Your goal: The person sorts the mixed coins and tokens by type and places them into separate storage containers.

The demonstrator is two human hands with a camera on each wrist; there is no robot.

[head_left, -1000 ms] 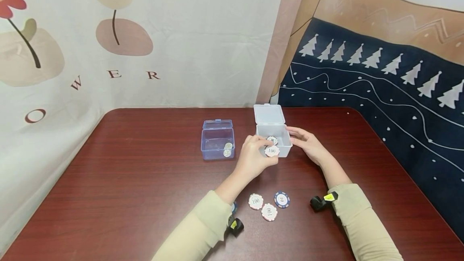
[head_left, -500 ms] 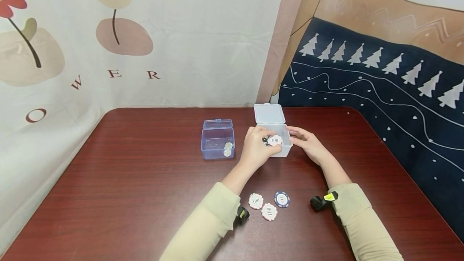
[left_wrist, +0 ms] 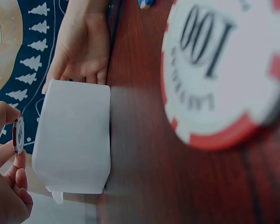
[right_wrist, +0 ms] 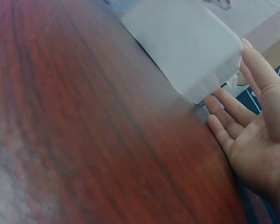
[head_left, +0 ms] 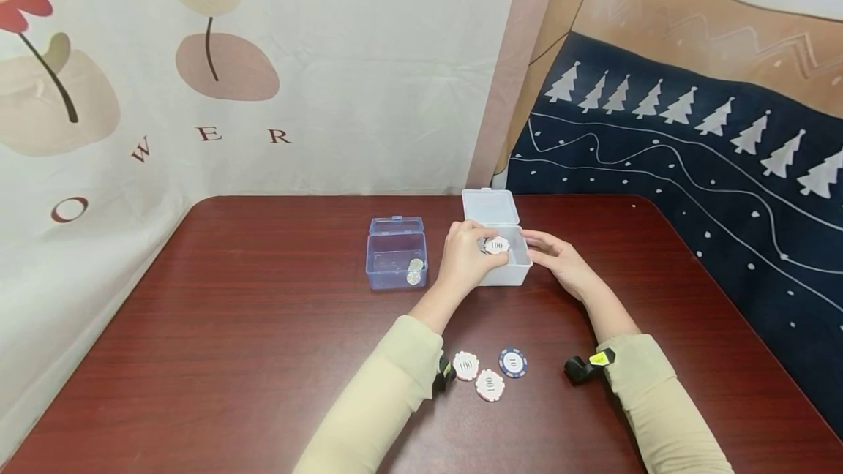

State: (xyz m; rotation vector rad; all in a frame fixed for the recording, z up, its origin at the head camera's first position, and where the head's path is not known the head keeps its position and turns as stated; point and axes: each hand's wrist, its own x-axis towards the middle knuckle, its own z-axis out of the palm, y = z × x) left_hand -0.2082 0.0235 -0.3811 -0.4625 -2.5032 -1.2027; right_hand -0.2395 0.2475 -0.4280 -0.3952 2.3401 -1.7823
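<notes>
Nearest, two white chips and a blue chip are seen lying flat on the table. Farther off, a held chip, marked 100, is pinched between the thumb and fingers of the left hand above the mouth of the white box; the box's side is touched by the extended fingers of the right hand, by which nothing is gripped. Insertion of the chip seems to be in hand; lowering below the rim, then loosening the pinch, would be called for. Compared with a second ago, the chip has been carried from the front wall farther over the box, while the right hand has been kept in place.
</notes>
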